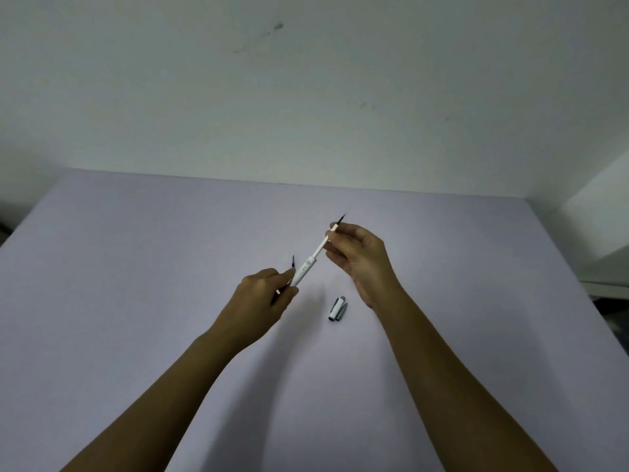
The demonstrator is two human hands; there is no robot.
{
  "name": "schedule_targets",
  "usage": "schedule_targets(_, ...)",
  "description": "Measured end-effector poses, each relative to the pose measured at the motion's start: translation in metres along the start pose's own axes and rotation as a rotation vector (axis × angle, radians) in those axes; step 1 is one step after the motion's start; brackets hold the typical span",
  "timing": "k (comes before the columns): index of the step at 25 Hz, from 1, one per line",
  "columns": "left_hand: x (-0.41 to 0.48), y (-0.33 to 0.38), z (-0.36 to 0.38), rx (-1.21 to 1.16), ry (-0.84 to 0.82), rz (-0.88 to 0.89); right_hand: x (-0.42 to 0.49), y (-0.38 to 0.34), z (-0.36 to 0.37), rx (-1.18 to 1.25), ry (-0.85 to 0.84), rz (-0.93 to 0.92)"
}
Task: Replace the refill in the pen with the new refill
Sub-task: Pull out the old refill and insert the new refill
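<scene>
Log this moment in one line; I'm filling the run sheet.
left hand: barrel, spare refill | right hand: refill partly in barrel | cap: on table

The table (136, 267) lies bare on all sides of the two raised hands. Only the pen cap (338, 309) lies on it, just below the right hand (360, 257)
</scene>
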State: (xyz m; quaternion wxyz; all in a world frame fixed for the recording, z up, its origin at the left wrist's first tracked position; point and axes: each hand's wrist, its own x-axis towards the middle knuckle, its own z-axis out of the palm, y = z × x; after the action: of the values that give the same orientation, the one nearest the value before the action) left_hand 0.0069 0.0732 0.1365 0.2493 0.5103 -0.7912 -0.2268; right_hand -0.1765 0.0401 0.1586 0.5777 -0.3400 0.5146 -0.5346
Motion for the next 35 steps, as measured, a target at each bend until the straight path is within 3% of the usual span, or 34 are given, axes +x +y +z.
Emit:
schedule_targets(2, -0.001, 0.001, -0.002, -0.018, 0.057, -0.041, -0.004, 0.0, 0.002, -0.025, -0.018, 0.008)
schedule_targets(8, -0.003, 0.005, -0.003, -0.003, 0.12, -0.036, -0.001, 0.005, 0.001, -0.411, -0.11, -0.009)
schedule_targets(11, -0.003, 0.004, -0.001, -0.017, 0.131, -0.054, 0.013, 0.019, -0.014, -0.349, 0.031, 0.025)
schedule_targets(14, -0.006, -0.004, 0.004, -0.025, 0.124, -0.077, 0.023, 0.061, -0.047, -0.573, 0.253, 0.066)
schedule_targets(19, -0.019, -0.024, 0.015, -0.002, 0.063, -0.142, 0.027, 0.126, -0.078, -0.957, 0.23, 0.234)
schedule_targets(28, -0.024, -0.046, 0.022, 0.025, 0.065, -0.162, 0.037, 0.157, -0.078, -1.053, 0.293, 0.251)
schedule_targets(35, -0.024, -0.041, 0.021, 0.01, 0.074, -0.142, 0.034, 0.138, -0.084, -1.035, 0.324, 0.381)
